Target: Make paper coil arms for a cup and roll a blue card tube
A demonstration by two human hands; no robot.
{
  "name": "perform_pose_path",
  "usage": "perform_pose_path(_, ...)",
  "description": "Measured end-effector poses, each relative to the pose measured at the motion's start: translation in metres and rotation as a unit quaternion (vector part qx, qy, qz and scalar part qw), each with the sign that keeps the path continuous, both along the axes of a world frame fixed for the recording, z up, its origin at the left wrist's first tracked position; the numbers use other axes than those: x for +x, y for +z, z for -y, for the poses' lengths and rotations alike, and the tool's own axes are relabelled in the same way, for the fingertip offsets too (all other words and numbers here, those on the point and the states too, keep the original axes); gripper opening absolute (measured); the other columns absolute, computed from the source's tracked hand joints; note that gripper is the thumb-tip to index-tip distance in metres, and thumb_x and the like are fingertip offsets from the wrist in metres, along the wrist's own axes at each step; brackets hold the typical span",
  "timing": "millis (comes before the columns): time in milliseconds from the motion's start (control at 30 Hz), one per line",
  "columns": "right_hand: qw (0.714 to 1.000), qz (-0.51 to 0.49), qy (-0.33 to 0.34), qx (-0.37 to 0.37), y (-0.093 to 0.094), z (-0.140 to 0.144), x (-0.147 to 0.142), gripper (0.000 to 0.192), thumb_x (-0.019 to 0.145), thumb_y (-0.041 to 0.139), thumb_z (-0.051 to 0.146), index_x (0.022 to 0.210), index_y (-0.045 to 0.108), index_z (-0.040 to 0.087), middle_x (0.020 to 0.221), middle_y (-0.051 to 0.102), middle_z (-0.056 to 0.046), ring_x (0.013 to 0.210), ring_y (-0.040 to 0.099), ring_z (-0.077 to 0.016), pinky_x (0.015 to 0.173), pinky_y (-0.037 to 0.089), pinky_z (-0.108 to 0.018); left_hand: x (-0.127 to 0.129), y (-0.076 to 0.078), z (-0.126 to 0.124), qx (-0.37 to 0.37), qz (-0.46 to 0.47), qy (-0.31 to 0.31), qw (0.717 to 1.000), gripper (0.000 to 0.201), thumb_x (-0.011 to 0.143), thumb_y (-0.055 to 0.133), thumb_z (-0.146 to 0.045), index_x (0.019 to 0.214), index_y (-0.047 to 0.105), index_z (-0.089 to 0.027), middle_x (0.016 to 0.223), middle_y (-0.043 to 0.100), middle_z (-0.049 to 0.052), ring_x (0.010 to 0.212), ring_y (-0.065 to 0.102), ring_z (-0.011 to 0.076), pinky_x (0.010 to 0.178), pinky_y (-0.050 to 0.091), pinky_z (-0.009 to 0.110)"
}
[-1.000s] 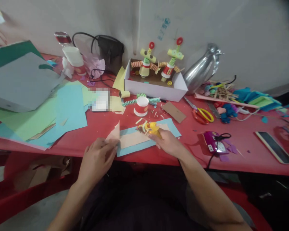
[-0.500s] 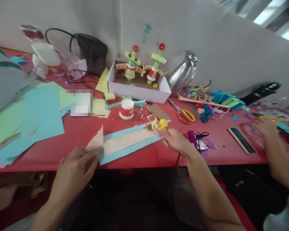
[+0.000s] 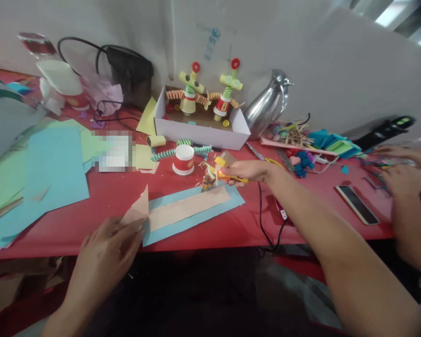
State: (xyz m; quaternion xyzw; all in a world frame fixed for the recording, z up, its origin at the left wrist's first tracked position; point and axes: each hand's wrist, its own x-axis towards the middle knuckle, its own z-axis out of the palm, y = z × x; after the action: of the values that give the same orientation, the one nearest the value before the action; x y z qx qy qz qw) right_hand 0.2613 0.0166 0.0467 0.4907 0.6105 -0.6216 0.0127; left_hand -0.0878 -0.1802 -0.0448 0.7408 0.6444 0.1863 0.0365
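Observation:
My left hand (image 3: 107, 248) pinches the folded-up end of a peach paper strip (image 3: 185, 207), near the table's front edge. The strip lies along a longer blue paper strip (image 3: 233, 198), whose blue edges show on both sides. My right hand (image 3: 247, 172) is wrapped round a yellow hot glue gun (image 3: 220, 168) with a small orange light, held just beyond the strips' far right end. Its nozzle is hard to make out against a small pile of scraps (image 3: 209, 181). A red and white paper cup (image 3: 183, 160) with green pleated paper arms stands behind the strips.
A white box (image 3: 199, 132) with two paper-cup figures stands at the back, beside a metal jug (image 3: 266, 105). Scissors (image 3: 255, 152) lie partly behind my right hand. Coloured sheets (image 3: 56, 164) cover the left; a phone (image 3: 357, 204) and another person's hands (image 3: 403, 180) are right.
My right hand has lifted the glue gun and moved it left, baring the blue strip's right end. A black cord now hangs over the table edge. My left hand keeps its pinch.

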Motion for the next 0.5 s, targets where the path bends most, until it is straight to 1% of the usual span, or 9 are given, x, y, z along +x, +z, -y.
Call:
perform_pose_path(133,0.999,0.019,0.012,0.026,0.003,-0.001,-0.001,0.056,0.072,0.069,0.069,0.066,0.057,0.015,0.062,0.050,0.002,0.044,0.040,-0.0036,0.041,0.028,-0.020,-0.001,-0.002,0.000,0.002,0.003,-0.006,1.000,0.033,0.094,0.048,-0.044,0.117,0.069,-0.033,0.104,0.063,0.009,0.090,0.063,0.0276,0.077,0.049,0.043)
perform_pose_path(267,0.998,0.017,0.041,0.052,0.007,0.006,0.002,0.055,0.071,0.071,0.068,0.065,0.054,0.017,0.059,0.046,0.005,0.044,0.039,-0.0039,0.043,0.029,-0.021,-0.001,-0.002,0.000,0.002,-0.004,0.001,1.000,0.033,0.094,0.048,-0.044,0.118,0.069,-0.033,0.106,0.063,0.010,0.093,0.064,0.0295,0.079,0.049,0.045)
perform_pose_path(333,0.995,0.026,0.055,0.080,0.012,0.010,0.006,0.053,0.073,0.070,0.067,0.065,0.053,0.018,0.056,0.045,0.006,0.044,0.039,-0.0050,0.044,0.030,-0.022,-0.001,-0.002,0.001,0.002,-0.007,0.002,1.000,0.033,0.094,0.048,-0.044,0.117,0.069,-0.033,0.108,0.063,0.010,0.095,0.064,0.0298,0.080,0.049,0.046)
perform_pose_path(433,0.988,0.058,0.035,0.141,0.020,0.019,0.016,0.051,0.077,0.066,0.067,0.067,0.053,0.019,0.052,0.047,0.005,0.044,0.041,-0.0070,0.046,0.032,-0.024,-0.002,-0.003,0.001,-0.005,-0.001,-0.009,1.000,0.033,0.094,0.049,-0.043,0.119,0.068,-0.033,0.107,0.064,0.010,0.098,0.064,0.0296,0.080,0.050,0.045)
perform_pose_path(500,0.984,0.072,0.020,0.162,0.022,0.025,0.023,0.051,0.079,0.062,0.069,0.070,0.053,0.020,0.051,0.048,0.005,0.045,0.042,-0.0082,0.047,0.033,-0.025,-0.003,-0.004,0.000,-0.007,-0.004,-0.009,1.000,0.033,0.094,0.048,-0.043,0.119,0.067,-0.033,0.107,0.065,0.010,0.101,0.063,0.0302,0.081,0.050,0.045)
